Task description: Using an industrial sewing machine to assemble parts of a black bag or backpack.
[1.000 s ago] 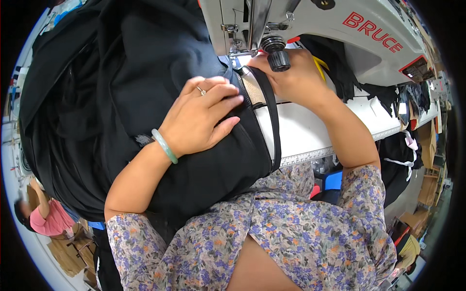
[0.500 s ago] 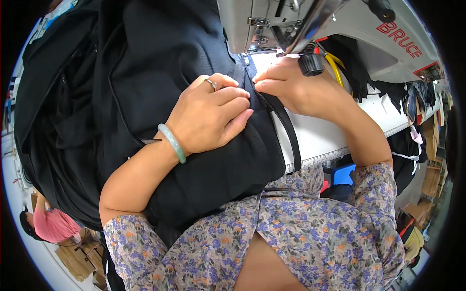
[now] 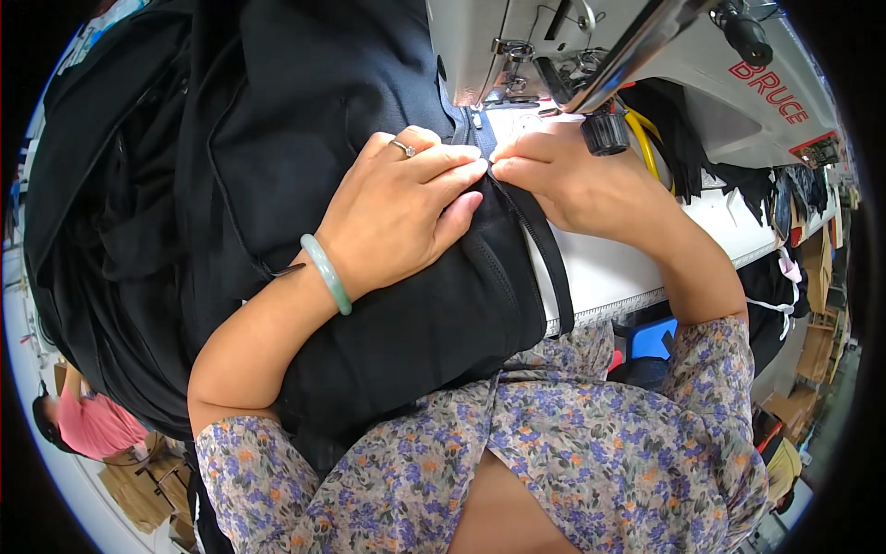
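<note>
A black garment [image 3: 406,337] lies bunched over the sewing table and across my lap, with a zipper [image 3: 524,222] running along its right edge. My left hand [image 3: 388,208], wearing a ring and a pale green bangle, lies on the cloth; its fingertips pinch the fabric beside the zipper. Opposite it, the thumb and forefinger of my right hand [image 3: 591,180] pinch the zipper edge. The fingertips of both hands almost meet, just in front of the sewing machine's head [image 3: 466,55]. The needle area is mostly hidden.
Under my right forearm is the white tabletop [image 3: 600,263], with a ruler strip [image 3: 618,302] along its front edge. A black knob [image 3: 605,134] juts out close above my right hand. Dark cloth scraps [image 3: 688,138] hang behind it. A person in pink [image 3: 97,425] is at far left.
My left fingertips have slid up and right along the zipper edge, closing on my right fingertips. My right hand keeps its pinch with only a slight shift. The view has shifted a little.
</note>
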`<state>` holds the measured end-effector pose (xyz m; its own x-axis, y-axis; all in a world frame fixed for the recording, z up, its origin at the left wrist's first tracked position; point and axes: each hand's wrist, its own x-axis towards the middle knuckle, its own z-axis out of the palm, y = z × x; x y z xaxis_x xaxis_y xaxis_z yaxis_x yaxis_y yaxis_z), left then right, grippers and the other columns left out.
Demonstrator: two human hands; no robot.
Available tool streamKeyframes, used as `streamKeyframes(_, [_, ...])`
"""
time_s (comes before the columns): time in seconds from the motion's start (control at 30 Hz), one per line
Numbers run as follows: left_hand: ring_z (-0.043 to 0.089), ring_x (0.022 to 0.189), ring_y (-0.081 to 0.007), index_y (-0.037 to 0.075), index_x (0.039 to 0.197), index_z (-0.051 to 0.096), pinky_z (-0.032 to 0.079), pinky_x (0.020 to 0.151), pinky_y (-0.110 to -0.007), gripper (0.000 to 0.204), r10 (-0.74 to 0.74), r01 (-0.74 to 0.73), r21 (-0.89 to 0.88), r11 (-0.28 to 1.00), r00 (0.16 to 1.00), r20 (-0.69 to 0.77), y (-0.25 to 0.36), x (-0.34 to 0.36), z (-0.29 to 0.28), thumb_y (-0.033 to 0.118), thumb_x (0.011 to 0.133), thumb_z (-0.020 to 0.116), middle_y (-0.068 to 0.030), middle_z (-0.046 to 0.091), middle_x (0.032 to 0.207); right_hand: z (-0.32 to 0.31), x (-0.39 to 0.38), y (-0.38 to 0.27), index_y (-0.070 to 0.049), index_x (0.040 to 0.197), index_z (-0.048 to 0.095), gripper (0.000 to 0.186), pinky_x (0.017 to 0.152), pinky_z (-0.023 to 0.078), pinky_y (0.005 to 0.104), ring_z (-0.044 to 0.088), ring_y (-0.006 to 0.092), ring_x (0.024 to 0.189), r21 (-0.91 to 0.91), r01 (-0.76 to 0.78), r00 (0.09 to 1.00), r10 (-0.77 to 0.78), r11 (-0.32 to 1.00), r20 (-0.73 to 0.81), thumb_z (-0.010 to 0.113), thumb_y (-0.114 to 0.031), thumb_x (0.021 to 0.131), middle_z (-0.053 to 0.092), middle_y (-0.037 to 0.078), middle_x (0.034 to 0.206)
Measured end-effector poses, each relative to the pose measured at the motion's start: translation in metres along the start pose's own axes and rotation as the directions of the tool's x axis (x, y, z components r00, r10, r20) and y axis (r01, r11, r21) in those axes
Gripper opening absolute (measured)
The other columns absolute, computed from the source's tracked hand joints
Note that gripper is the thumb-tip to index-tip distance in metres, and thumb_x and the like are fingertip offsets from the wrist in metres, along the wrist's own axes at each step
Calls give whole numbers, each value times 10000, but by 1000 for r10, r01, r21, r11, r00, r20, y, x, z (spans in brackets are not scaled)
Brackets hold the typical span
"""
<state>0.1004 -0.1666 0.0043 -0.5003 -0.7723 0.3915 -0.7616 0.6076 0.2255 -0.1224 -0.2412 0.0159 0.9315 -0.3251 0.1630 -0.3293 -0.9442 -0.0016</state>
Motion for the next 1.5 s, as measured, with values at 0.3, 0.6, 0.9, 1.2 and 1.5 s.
streamKeyframes(0.3, [592, 930, -243, 96, 886, 728, 441, 821, -359, 130, 42, -43, -120, 992, 999, -12, -37, 19, 4, 172, 821, 645, -39, 686, 974, 33, 15, 18, -93, 1018, 643, 240, 761, 493, 363, 621, 284, 894, 434, -294, 953, 294, 852, 70, 609, -42, 787, 648, 87, 980])
streamKeyframes(0.6, [612, 877, -286, 68, 747, 591, 421, 941, -451, 70, 210, -175, -260, 950, 971, 115, -26, 25, -18, 116, 698, 609, -86, 589, 748, 29, 17, 19, -152, 828, 679, 123, 548, 455, 342, 628, 247, 620, 261, -145, 944, 212, 954, -253, 631, -266, 823, 644, 42, 690])
streamKeyframes(0.9, [509, 977, -201, 42, 1131, 611, 350, 924, -400, 532, -182, 160, 238, 958, 981, 72, 53, -9, -2, 477, 825, 621, -44, 528, 972, 3, 8, 16, -156, 959, 657, 243, 602, 496, 319, 650, 183, 738, 244, 25, 968, 38, 969, -247, 661, -88, 725, 678, -22, 816])
streamKeyframes(1.2, [517, 820, -201, 106, 1124, 669, 340, 846, -367, 441, 150, -165, 65, 984, 969, 197, -15, 2, -12, 435, 831, 644, -19, 502, 806, 6, 3, 13, -171, 931, 657, 249, 624, 496, 326, 640, 180, 775, 23, -26, 928, 33, 999, -371, 711, -107, 697, 650, -36, 828])
streamKeyframes(1.5, [507, 1191, -176, 98, 1190, 639, 269, 1099, -494, 417, 206, -217, 23, 976, 951, 232, -4, -8, -8, 352, 860, 609, -25, 567, 1223, 1, 2, 6, -150, 1009, 634, 322, 717, 486, 305, 623, 153, 843, -31, 110, 980, -114, 993, -162, 631, -105, 690, 633, -18, 927])
